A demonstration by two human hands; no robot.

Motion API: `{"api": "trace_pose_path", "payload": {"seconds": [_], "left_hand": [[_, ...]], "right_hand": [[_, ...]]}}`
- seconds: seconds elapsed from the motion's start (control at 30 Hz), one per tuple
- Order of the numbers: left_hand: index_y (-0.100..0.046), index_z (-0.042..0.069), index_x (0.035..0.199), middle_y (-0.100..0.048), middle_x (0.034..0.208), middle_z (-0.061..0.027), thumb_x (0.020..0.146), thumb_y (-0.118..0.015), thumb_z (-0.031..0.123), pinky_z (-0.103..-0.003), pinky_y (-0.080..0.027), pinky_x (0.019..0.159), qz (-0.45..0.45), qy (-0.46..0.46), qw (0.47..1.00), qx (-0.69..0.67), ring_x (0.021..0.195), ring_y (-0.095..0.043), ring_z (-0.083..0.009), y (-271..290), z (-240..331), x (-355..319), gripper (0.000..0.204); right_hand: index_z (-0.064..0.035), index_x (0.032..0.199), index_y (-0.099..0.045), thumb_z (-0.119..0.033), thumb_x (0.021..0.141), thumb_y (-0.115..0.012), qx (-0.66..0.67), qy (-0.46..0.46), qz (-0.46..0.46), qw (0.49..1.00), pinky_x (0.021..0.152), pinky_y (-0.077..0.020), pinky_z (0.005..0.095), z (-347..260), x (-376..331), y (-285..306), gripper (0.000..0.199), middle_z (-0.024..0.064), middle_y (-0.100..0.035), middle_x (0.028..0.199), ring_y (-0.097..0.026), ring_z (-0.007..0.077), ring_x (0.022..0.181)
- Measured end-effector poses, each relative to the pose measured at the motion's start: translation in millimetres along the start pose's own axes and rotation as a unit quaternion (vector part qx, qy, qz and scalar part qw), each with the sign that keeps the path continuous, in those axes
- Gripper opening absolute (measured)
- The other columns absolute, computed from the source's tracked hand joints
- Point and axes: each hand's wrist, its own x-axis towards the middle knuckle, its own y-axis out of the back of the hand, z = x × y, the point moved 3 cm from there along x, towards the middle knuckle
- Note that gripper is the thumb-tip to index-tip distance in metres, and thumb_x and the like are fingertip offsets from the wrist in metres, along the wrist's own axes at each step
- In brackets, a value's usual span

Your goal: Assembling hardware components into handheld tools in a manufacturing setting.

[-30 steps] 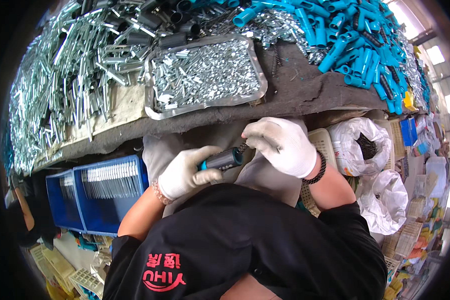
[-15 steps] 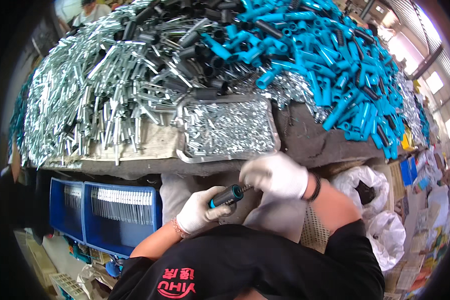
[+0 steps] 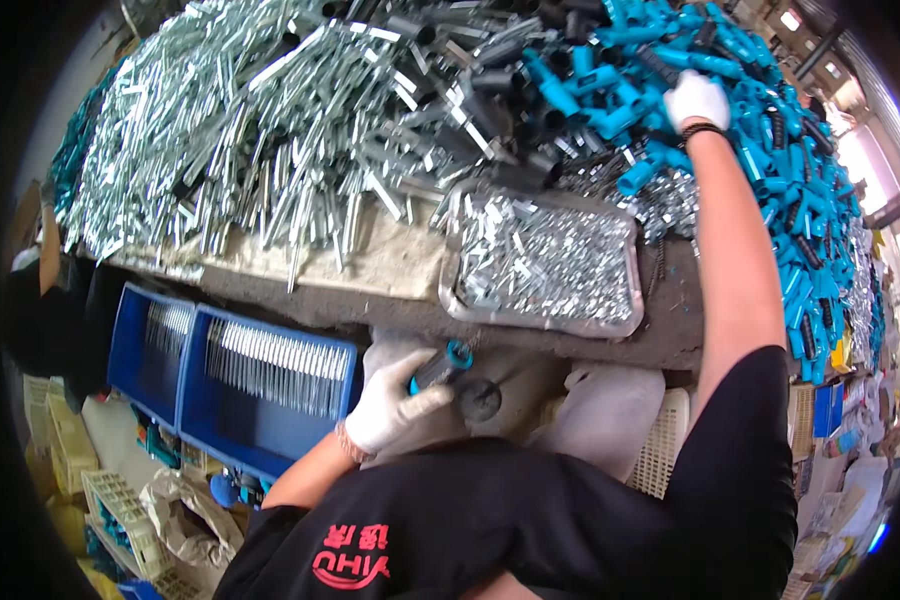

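My left hand (image 3: 395, 400), in a white glove, is wrapped round a short black tube handle (image 3: 438, 372) with teal ends, held over my lap. Its open teal end points up and to the right. My right hand (image 3: 698, 100), also gloved in white, is stretched far out to the heap of teal tubes (image 3: 620, 112). A black ribbed piece (image 3: 655, 65) lies close to its fingertips; blur and the heap hide whether the fingers grip anything. Beside the held handle is a dark round shape (image 3: 478, 398) that I cannot make out.
A metal tray of small shiny parts (image 3: 545, 262) sits at the table's front edge. Silver rods (image 3: 260, 130) and black tubes (image 3: 500, 85) are heaped behind it. Lower left, a blue bin (image 3: 270, 385) holds a row of metal rods. Another person's arm (image 3: 48, 245) shows at far left.
My right hand has left the handle's end, where a dark coiled piece showed, and has reached up and right to the teal heap. The left hand still holds the handle. The view has shifted.
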Motion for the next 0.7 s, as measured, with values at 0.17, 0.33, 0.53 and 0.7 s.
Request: {"api": "trace_pose_path", "payload": {"seconds": [0.17, 0.33, 0.53, 0.7], "left_hand": [[-0.059, -0.001, 0.129, -0.069, 0.114, -0.0182, 0.087, -0.077, 0.043, -0.037, -0.05, 0.094, 0.072, -0.067, 0.986, 0.134, 0.109, -0.066, -0.0242, 2, 6, 1, 0.064], [-0.06, 0.001, 0.127, -0.072, 0.104, -0.0153, 0.085, -0.079, 0.043, -0.034, -0.053, 0.088, -0.007, -0.076, 0.99, 0.12, 0.099, -0.069, -0.0204, -20, 17, 10, 0.062], [-0.06, 0.001, 0.127, -0.071, 0.097, -0.0107, 0.086, -0.08, 0.039, -0.033, -0.053, 0.082, -0.07, -0.026, 0.996, 0.054, 0.087, -0.066, -0.0163, -46, 19, 0, 0.059], [-0.06, -0.001, 0.128, -0.067, 0.104, -0.0061, 0.086, -0.077, 0.049, -0.033, -0.049, 0.091, -0.224, -0.004, 0.974, 0.024, 0.099, -0.061, -0.0155, -43, 17, -17, 0.068]], "right_hand": [[0.0029, 0.115, -0.064, -0.032, 0.097, -0.057, 0.498, 0.162, 0.079, 0.849, 0.081, -0.0525, 0.0424, -16, -158, 97, 0.04, 0.0204, -0.07, 0.104, -0.068, 0.037, 0.091], [0.0058, 0.127, -0.053, -0.029, 0.099, -0.064, 0.736, 0.073, -0.205, 0.641, 0.077, -0.0507, 0.0273, -46, -323, 105, 0.045, 0.0049, -0.063, 0.103, -0.056, 0.01, 0.087], [0.0019, 0.131, -0.05, -0.027, 0.101, -0.06, 0.783, 0.106, -0.248, 0.56, 0.084, -0.0516, 0.029, -22, -364, 109, 0.043, 0.0075, -0.067, 0.102, -0.062, 0.0125, 0.091], [0.0015, 0.126, -0.06, -0.013, 0.084, -0.073, 0.641, 0.412, -0.154, 0.63, 0.09, -0.053, 0.0339, 3, -355, 104, 0.047, 0.0178, -0.065, 0.118, -0.066, 0.0286, 0.102]]}}
